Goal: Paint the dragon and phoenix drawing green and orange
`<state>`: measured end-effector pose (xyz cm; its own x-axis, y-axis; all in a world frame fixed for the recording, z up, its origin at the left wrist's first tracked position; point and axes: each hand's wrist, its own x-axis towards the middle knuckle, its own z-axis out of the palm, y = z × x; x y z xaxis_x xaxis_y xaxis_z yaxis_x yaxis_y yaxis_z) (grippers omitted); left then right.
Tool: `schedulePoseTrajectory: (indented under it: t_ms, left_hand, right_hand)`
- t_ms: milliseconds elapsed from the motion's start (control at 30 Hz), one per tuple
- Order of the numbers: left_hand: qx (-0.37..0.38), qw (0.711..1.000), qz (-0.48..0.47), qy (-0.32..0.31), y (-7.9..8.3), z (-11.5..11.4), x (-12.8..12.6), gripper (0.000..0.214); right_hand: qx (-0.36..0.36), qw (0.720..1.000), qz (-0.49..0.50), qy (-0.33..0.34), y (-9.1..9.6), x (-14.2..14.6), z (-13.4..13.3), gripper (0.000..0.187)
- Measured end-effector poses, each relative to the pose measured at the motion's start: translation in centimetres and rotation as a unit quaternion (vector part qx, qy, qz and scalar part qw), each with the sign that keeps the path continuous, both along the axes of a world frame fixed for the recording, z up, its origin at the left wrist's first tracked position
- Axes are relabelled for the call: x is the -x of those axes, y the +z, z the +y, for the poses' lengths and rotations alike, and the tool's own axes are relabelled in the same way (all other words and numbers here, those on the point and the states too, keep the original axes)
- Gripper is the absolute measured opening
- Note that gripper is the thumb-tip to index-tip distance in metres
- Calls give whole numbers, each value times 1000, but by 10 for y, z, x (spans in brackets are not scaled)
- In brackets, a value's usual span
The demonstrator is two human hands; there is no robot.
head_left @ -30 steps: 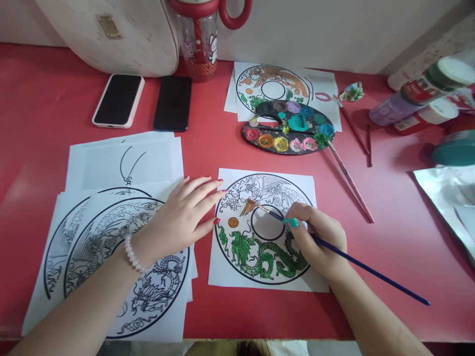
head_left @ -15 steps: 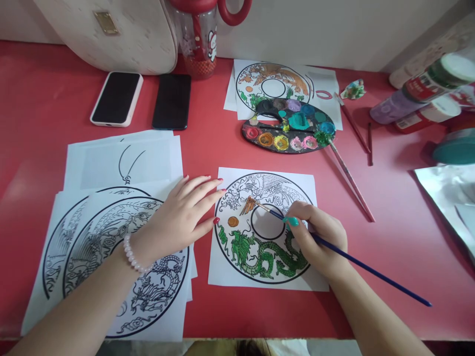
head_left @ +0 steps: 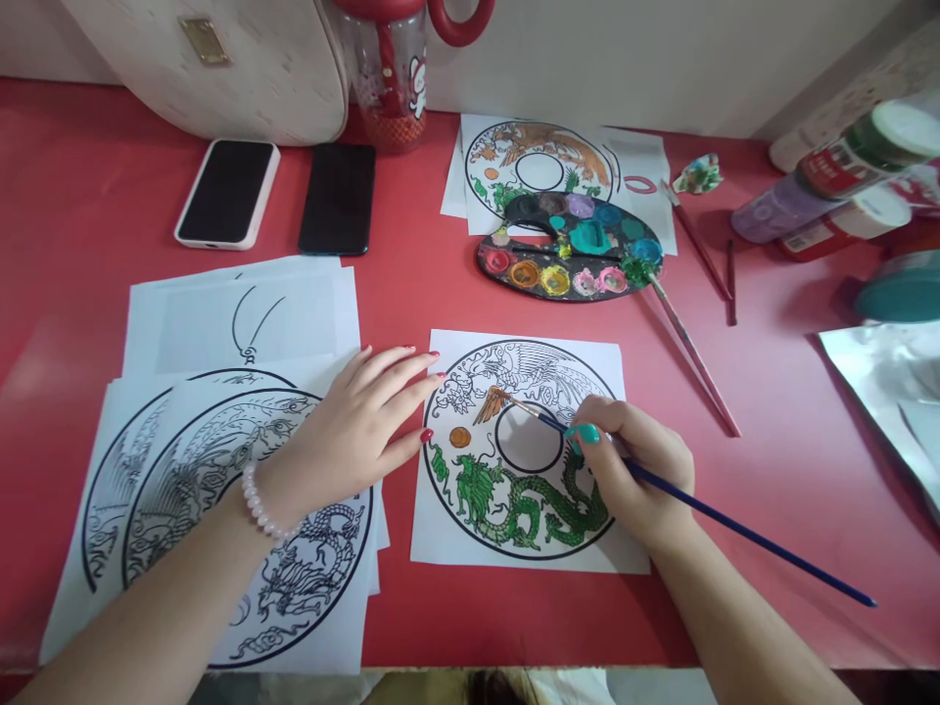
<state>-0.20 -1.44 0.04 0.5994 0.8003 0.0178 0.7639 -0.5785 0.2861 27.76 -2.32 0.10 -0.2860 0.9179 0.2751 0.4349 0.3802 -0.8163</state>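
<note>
A printed sheet with a round dragon-and-bird drawing lies on the red table; its dragon is painted green and part of a wing is orange-brown. My right hand pinches a long blue paintbrush, whose tip touches the orange-brown wing left of the drawing's centre ring. My left hand lies flat with fingers stretched out, fingertips on the sheet's left edge, palm over a stack of uncoloured prints. It wears a pink bead bracelet.
A black palette with several paint wells sits behind the sheet on another coloured print. Spare brushes lie to its right. Two phones and a bottle stand at the back; paint jars crowd the right.
The brush tip has stayed on the orange-brown wing while my right hand shifted slightly right and the handle's far end dropped a little. My left hand has not moved.
</note>
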Motion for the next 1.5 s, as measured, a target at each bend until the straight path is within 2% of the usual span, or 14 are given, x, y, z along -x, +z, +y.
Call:
schedulePoseTrajectory:
  t_ms: [400, 633, 800, 1000, 1233, 1500]
  left_hand:
    - [-3, 1000, 3, -2, -1, 1, 0, 45]
    - [0, 1000, -1, 0, 0, 1, -1, 45]
    - [-11, 1000, 11, -6, -2, 1, -1, 46]
    - [-15, 1000, 18, -9, -1, 0, 0, 46]
    - [-6, 1000, 6, -1, -1, 1, -1, 45]
    - [-10, 1000, 5, -2, 0, 0, -1, 45]
  right_hand:
    - [5, 1000, 17, 13, -3, -2, 0, 16]
    - [-14, 999, -9, -29, 0, 0, 0, 18]
    - [-12, 1000, 4, 2, -1, 0, 0, 15]
    - [-20, 999, -13, -42, 0, 1, 0, 18]
    - [-22, 1000, -9, -9, -1, 1, 1, 16]
    - [-29, 997, -16, -62, -2, 1, 1, 19]
